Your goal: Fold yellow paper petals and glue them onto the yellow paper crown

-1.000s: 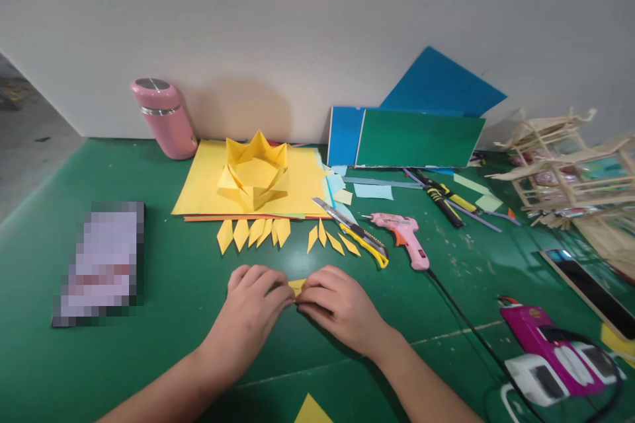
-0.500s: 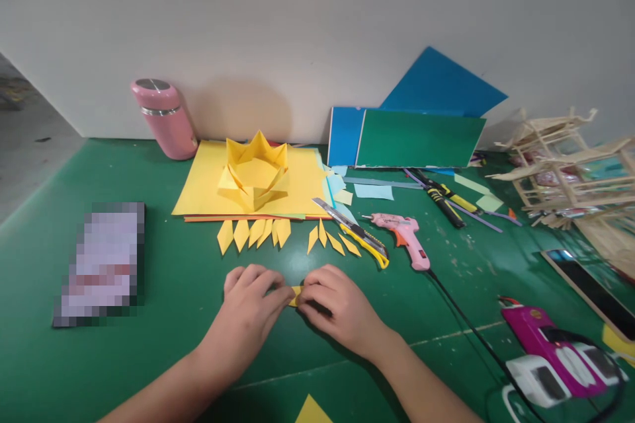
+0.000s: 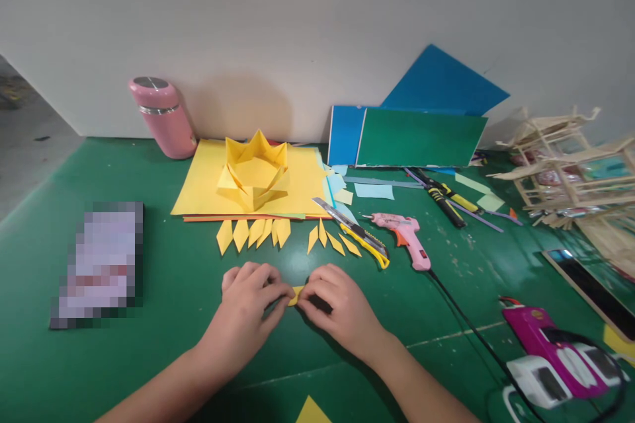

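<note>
Between my fingertips is a small piece of yellow paper [image 3: 296, 296], mostly hidden by them. My left hand [image 3: 252, 301] pinches its left side, and my right hand [image 3: 337, 304] pinches its right side, both low over the green table. Just beyond my hands lie several folded yellow paper diamonds [image 3: 256, 232] in a row. Behind them a folded yellow paper crown shape [image 3: 254, 193] stands on a stack of yellow sheets [image 3: 305, 178]. The tip of another yellow paper piece [image 3: 312, 411] shows at the bottom edge.
A yellow utility knife [image 3: 354, 234] and a pink glue gun [image 3: 409, 234] with a black cord lie right of the diamonds. A pink bottle [image 3: 166, 120] stands back left. A magenta power strip [image 3: 546, 350], a phone [image 3: 590, 291] and a wooden stick model [image 3: 570, 172] occupy the right side.
Both hands stay in nearly the same place, with their fingers shifting slightly on the yellow paper. The paper's visible part is a little different in shape.
</note>
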A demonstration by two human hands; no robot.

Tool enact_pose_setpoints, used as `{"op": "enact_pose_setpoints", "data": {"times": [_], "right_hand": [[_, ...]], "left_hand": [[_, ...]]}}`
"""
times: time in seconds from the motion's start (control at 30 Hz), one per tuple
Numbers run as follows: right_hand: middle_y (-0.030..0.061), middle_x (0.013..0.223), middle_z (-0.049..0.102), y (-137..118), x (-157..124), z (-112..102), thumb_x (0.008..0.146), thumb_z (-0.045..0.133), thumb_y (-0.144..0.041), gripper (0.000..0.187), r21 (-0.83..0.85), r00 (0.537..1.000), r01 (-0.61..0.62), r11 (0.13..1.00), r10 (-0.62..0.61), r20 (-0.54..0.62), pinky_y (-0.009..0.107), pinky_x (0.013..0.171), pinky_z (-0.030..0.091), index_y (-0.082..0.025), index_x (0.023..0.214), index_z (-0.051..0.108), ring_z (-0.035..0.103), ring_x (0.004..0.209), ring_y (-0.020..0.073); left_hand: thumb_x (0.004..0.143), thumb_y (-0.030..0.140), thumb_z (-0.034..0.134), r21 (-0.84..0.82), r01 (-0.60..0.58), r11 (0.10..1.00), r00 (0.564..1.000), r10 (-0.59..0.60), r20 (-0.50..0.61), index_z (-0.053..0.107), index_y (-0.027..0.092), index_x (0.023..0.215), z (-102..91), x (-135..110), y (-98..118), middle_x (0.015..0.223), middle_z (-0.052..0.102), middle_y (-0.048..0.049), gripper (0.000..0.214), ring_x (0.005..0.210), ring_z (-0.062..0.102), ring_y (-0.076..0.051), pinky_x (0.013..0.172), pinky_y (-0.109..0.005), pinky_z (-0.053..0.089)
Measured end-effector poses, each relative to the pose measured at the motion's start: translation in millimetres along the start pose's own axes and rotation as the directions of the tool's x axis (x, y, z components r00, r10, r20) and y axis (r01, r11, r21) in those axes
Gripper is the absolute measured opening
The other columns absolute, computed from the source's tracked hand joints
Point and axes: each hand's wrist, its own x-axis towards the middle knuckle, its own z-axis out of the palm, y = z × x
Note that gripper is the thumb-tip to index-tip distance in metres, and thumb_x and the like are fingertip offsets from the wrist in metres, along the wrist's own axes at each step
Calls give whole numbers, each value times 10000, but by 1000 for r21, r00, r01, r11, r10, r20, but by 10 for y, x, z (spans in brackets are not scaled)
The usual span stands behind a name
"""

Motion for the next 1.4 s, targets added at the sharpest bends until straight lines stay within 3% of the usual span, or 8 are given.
{"op": "enact_pose_setpoints", "data": {"times": [0.73, 1.1, 1.4], "right_hand": [[-3, 669, 503, -40, 29, 114, 780, 507, -87, 179, -70, 996, -56, 996, 51, -74, 261, 609, 381, -206, 655, 460, 490, 666, 156], [0, 668, 480, -51, 41, 140, 742, 484, -78, 170, -68, 995, -73, 995, 68, -70, 268, 590, 352, -200, 637, 432, 471, 663, 158], [5, 713, 483, -53, 35, 132, 712, 494, -68, 146, 10, 982, -165, 986, 165, -95, 277, 622, 376, -201, 689, 437, 478, 709, 172]], "left_hand": [[897, 221, 490, 36, -15, 999, 999, 16, -29, 655, 238, 786, 29, -8, 23, 784, 599, -9, 200, 770, 511, -193, 700, -352, 315], [825, 186, 562, 46, 18, 999, 1000, -17, -26, 655, 241, 767, 41, 9, 27, 778, 614, 0, 123, 775, 532, -199, 714, -356, 309], [819, 168, 574, 46, 29, 999, 999, -28, -24, 647, 229, 775, 42, 4, 45, 792, 615, -4, 105, 787, 537, -210, 738, -377, 315]]}}
